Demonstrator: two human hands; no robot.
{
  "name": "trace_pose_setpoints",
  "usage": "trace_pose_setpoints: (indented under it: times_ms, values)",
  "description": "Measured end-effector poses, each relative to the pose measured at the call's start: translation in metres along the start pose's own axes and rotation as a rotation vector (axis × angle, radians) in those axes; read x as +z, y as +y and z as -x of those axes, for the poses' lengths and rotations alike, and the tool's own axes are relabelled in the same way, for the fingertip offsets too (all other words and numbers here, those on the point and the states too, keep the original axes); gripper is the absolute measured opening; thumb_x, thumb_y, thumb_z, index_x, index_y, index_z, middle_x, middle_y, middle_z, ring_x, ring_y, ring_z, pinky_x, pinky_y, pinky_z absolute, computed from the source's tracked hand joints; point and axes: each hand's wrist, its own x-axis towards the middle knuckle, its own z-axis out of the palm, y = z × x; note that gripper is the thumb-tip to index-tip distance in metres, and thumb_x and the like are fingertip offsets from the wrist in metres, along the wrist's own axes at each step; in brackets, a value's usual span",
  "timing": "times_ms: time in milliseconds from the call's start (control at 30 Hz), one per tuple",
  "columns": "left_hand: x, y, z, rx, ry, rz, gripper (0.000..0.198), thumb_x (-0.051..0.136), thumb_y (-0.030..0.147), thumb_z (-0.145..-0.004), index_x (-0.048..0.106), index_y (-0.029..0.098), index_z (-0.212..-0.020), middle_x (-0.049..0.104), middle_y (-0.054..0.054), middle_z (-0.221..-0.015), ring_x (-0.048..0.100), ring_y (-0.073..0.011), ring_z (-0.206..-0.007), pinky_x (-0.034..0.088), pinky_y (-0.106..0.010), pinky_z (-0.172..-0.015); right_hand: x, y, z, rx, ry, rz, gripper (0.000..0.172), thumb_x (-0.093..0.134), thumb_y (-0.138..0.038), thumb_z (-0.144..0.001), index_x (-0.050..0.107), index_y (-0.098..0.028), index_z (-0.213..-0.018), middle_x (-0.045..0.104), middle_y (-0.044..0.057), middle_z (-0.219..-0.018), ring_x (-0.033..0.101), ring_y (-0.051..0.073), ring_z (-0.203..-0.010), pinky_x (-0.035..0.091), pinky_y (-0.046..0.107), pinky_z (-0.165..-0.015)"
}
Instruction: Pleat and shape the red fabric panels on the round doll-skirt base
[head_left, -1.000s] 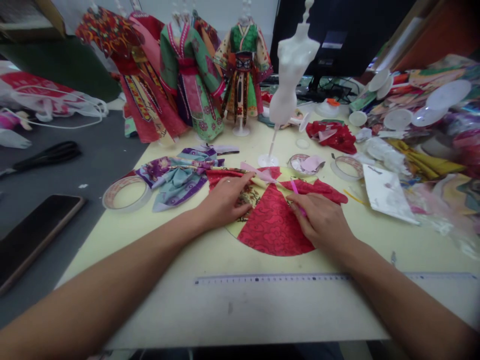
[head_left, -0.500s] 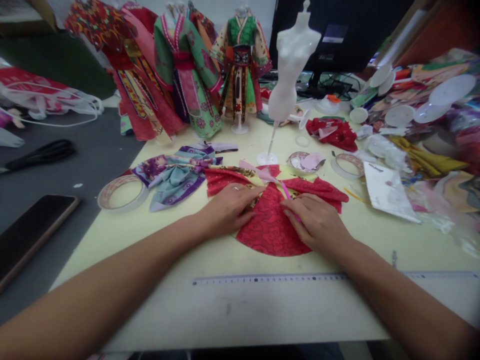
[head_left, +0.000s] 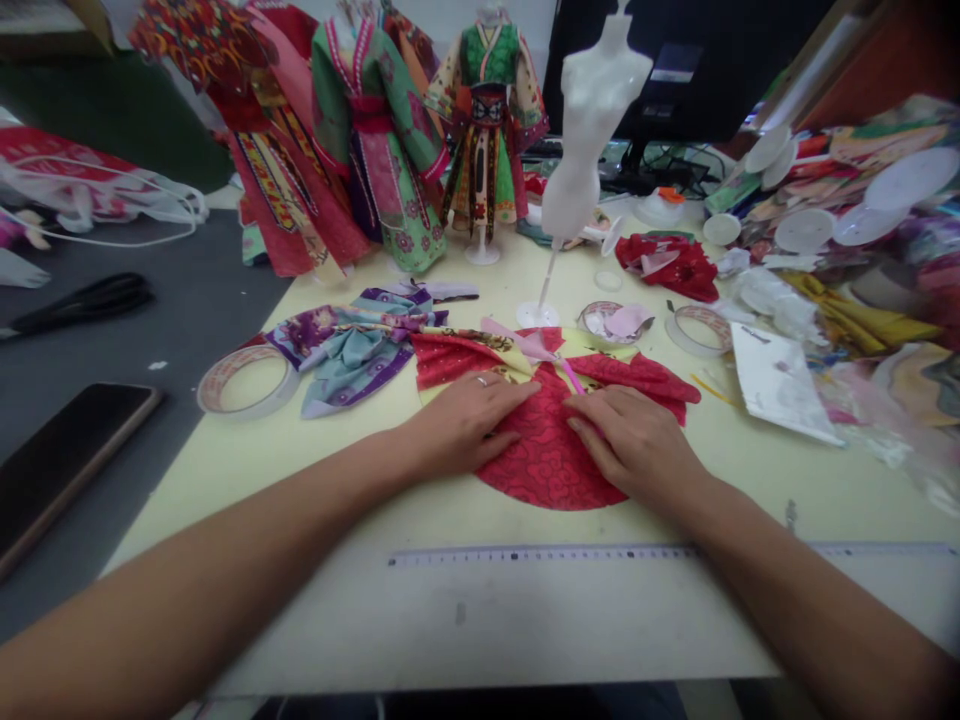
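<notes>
Red patterned doll-dress fabric (head_left: 551, 460) lies spread in a rounded fan on the pale table, with gathered red side pieces (head_left: 637, 382) and yellow printed parts. Across its top runs a pale pink ribbon (head_left: 529, 345). My left hand (head_left: 469, 420) rests on the fabric's left side, fingers stretched out and holding nothing. My right hand (head_left: 637, 435) is closed around a slim bright pink stick-like tool (head_left: 572, 377), whose upper end reaches the ribbon; the fingers hide its lower part, so its exact kind is unclear.
A ruler (head_left: 525, 555) lies in front. Left are a tape roll (head_left: 206, 385), purple-blue doll clothing (head_left: 352, 365), a phone (head_left: 75, 460) and black-handled scissors (head_left: 112, 298). Behind stand a white mannequin (head_left: 600, 90) and dressed doll forms (head_left: 382, 140). Scraps and packets (head_left: 780, 375) crowd the right.
My left fingertips have slid slightly down and right, away from the ribbon. My right hand stays nearly in place with the pink tool. The view has shifted a little.
</notes>
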Motion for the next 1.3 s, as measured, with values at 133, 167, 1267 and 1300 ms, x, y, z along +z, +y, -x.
trace_pose_setpoints:
  times_ms: [133, 167, 1267, 1300]
  values:
    - [0.0010, -0.0013, 0.0006, -0.008, -0.010, 0.005, 0.047, 0.048, 0.023, -0.084, 0.037, 0.010, -0.127, 0.059, -0.013, -0.110, 0.052, -0.0224, -0.103, 0.042, -0.040, -0.091, 0.0002, 0.0007, 0.0007, 0.018, -0.006, -0.010, 0.019, 0.044, -0.021, -0.086, 0.058, -0.013, -0.096, 0.060, 0.009, -0.080, 0.058, 0.020, -0.079, 0.048, 0.032, -0.071]
    - [0.0013, -0.0015, 0.0008, -0.008, -0.009, 0.007, 0.046, 0.047, 0.023, -0.084, 0.037, 0.011, -0.127, 0.059, -0.013, -0.110, 0.052, -0.0223, -0.103, 0.042, -0.040, -0.091, 0.0002, 0.0007, 0.0008, 0.020, -0.006, -0.012, 0.019, 0.044, -0.021, -0.086, 0.058, -0.013, -0.096, 0.060, 0.009, -0.080, 0.058, 0.020, -0.079, 0.048, 0.032, -0.070]
    - [0.0040, -0.0027, -0.0007, 0.023, 0.025, -0.016, 0.039, 0.048, 0.022, -0.083, 0.044, 0.010, -0.120, 0.059, -0.014, -0.112, 0.053, -0.0222, -0.104, 0.042, -0.039, -0.091, -0.0021, -0.0023, 0.0001, -0.002, -0.050, -0.033, 0.021, 0.043, -0.024, -0.087, 0.058, -0.014, -0.097, 0.061, 0.010, -0.084, 0.058, 0.020, -0.082, 0.048, 0.032, -0.070]
    - [0.0042, -0.0028, -0.0007, 0.025, 0.026, -0.017, 0.039, 0.047, 0.022, -0.083, 0.045, 0.010, -0.120, 0.059, -0.014, -0.112, 0.053, -0.0221, -0.103, 0.042, -0.039, -0.091, -0.0021, -0.0023, 0.0002, -0.003, -0.050, -0.034, 0.021, 0.043, -0.023, -0.087, 0.058, -0.014, -0.097, 0.061, 0.010, -0.084, 0.058, 0.020, -0.082, 0.048, 0.032, -0.070]
